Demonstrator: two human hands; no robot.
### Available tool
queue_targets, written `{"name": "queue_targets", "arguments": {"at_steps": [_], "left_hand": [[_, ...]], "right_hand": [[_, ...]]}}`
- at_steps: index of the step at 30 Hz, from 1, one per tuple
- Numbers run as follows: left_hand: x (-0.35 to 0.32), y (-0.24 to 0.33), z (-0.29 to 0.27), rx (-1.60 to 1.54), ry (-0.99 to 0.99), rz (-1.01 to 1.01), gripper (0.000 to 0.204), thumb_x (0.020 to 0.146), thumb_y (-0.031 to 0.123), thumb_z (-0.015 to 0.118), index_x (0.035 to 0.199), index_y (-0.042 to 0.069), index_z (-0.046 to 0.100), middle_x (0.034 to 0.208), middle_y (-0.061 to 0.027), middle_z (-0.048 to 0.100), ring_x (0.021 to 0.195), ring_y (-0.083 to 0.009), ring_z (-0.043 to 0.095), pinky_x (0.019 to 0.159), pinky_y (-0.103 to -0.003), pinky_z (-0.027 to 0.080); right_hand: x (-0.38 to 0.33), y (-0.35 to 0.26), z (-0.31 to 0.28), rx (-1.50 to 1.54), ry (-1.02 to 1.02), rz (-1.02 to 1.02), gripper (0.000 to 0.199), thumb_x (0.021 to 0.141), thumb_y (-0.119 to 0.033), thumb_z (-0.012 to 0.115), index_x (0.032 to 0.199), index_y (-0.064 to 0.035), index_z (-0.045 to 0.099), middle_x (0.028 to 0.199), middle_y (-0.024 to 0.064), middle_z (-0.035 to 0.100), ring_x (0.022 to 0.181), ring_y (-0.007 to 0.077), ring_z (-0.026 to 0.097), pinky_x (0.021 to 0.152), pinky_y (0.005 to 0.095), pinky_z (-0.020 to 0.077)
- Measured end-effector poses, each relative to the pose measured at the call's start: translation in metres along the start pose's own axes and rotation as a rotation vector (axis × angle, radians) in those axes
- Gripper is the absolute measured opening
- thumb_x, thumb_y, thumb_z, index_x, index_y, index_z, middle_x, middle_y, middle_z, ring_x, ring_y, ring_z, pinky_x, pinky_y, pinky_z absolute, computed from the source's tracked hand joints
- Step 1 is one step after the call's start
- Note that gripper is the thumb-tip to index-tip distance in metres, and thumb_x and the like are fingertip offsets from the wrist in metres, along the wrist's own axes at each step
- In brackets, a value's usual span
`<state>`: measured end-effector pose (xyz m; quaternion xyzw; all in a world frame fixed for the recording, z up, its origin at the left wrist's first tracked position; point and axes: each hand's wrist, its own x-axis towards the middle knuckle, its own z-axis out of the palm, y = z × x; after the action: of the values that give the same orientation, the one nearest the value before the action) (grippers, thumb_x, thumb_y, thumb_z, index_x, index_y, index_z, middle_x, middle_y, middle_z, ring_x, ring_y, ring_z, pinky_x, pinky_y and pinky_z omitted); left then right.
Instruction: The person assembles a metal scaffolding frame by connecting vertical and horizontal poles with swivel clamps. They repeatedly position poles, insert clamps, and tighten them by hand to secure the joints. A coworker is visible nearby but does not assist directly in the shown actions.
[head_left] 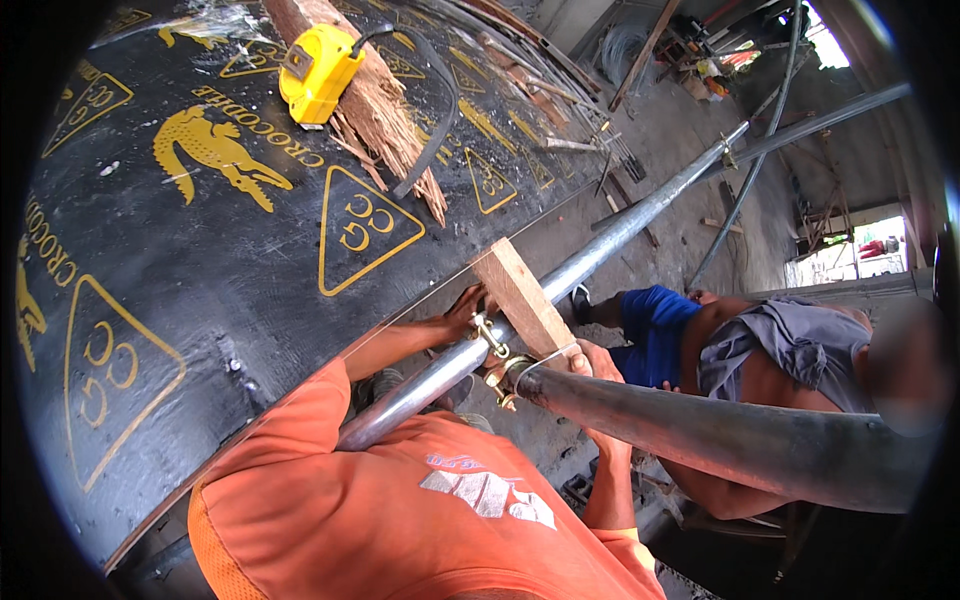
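A short wooden block [525,298] spans from the edge of the black-coated board [270,330] across a shiny steel pipe [640,222]. My right hand [594,364] is closed round the block's lower end. My left hand [467,306] reaches to the pipe beside the board edge, and its fingers are partly hidden behind the pipe and block. Brass-coloured pipe clamps [490,340] sit just below the block, where a darker pipe [700,420] meets the shiny one. A thin string [430,296] runs along the board's edge.
On the board lie a yellow tape measure [322,75], a splintered wood plank [395,125] and a dark strap [445,110]. A person in blue shorts [655,325] is close by on the right. Past the pipe, loose timber and a wire coil [625,50] lie on the concrete floor.
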<state>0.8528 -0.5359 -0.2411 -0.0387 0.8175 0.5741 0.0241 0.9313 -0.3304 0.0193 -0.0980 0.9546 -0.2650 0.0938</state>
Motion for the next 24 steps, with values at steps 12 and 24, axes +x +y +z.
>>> {"name": "queue_targets", "arguments": {"at_steps": [12,24], "left_hand": [[-0.143,0.081,-0.219,0.431,-0.390,-0.271,0.030,0.109,0.027,0.043,0.109,0.001,0.057,0.077,-0.0267,0.062,0.072,-0.0459,0.062,0.071,-0.056,0.044],[-0.140,0.151,-0.242,0.545,-0.454,0.080,0.020,0.104,0.017,0.052,0.097,-0.002,0.056,0.065,-0.0277,0.058,0.064,-0.0501,0.061,0.058,-0.056,0.043]], "right_hand": [[-0.006,-0.018,-0.006,0.125,-0.074,0.064,0.051,0.111,-0.042,0.045,0.137,0.0005,0.059,0.128,0.0245,0.067,0.120,0.0355,0.065,0.103,0.0421,0.0464],[-0.010,0.000,0.000,0.100,-0.059,-0.070,0.041,0.107,-0.031,0.054,0.137,-0.0043,0.058,0.122,0.0227,0.069,0.111,0.0397,0.067,0.096,0.0469,0.0489]]}}
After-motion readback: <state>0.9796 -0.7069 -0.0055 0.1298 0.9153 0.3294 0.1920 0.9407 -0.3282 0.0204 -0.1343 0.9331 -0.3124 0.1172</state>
